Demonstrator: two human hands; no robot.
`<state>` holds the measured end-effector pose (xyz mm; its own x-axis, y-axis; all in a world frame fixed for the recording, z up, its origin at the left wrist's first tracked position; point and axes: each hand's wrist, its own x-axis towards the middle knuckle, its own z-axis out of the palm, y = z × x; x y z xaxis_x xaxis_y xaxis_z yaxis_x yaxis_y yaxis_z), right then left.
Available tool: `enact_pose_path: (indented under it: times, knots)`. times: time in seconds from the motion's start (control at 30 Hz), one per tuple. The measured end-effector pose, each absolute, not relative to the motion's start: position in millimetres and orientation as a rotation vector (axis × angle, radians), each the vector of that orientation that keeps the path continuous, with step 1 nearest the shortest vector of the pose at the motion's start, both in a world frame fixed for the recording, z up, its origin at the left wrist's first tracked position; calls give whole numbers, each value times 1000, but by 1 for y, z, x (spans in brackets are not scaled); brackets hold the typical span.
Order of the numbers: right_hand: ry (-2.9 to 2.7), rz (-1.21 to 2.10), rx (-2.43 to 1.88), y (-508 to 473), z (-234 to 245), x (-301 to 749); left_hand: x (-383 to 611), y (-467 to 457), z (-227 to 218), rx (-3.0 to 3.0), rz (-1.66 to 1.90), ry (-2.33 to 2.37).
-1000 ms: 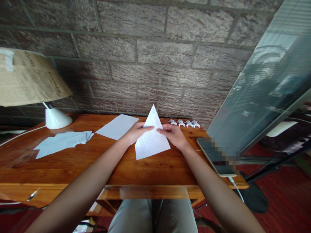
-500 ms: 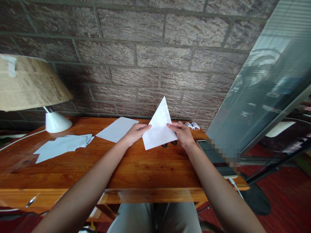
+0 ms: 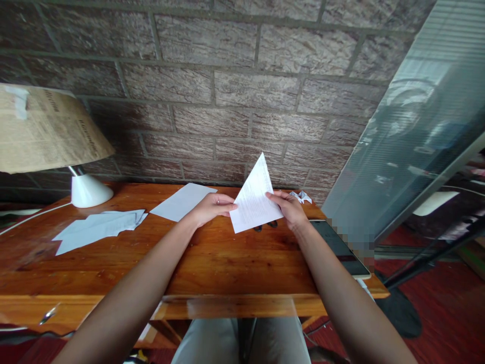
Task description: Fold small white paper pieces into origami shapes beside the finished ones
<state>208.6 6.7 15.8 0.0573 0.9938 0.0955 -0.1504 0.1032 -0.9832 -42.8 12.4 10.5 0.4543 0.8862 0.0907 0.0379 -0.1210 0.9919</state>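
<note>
A folded sheet of paper (image 3: 253,199) with printed lines stands raised above the desk, its pointed corner up. My left hand (image 3: 212,208) pinches its left edge between thumb and fingers. On the opposite edge, my right hand (image 3: 289,206) grips it with the thumb on the near face. Behind and below the paper, small dark objects (image 3: 272,223) show only in part. Left of my left hand lies a blank white sheet (image 3: 182,201). Small folded paper pieces (image 3: 302,196) sit just beyond my right hand.
Several loose papers (image 3: 102,226) lie overlapped on the left of the wooden desk (image 3: 235,268). A lamp (image 3: 89,189) with a newsprint shade stands at the back left. By my right forearm rests a tablet or phone (image 3: 337,245) with a cable. A brick wall (image 3: 235,86) rises behind.
The folded paper has shifted slightly to the right with both hands. My left fingers have straightened a little along its left edge. The other papers have stayed put.
</note>
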Motion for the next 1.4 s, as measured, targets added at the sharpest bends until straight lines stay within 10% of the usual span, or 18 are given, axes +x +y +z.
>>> enact_pose_path:
  times: [0.73,1.07,1.4]
  knots:
    - [-1913,133,-772,-6,20,200,-35,14,11,981,916,723]
    - [-1449,1158,-962,2,10,189,-29,15,6,953,1127,723]
    - [-1454,1132,-930,-5,13,187,-20,4,1,1169,887,648]
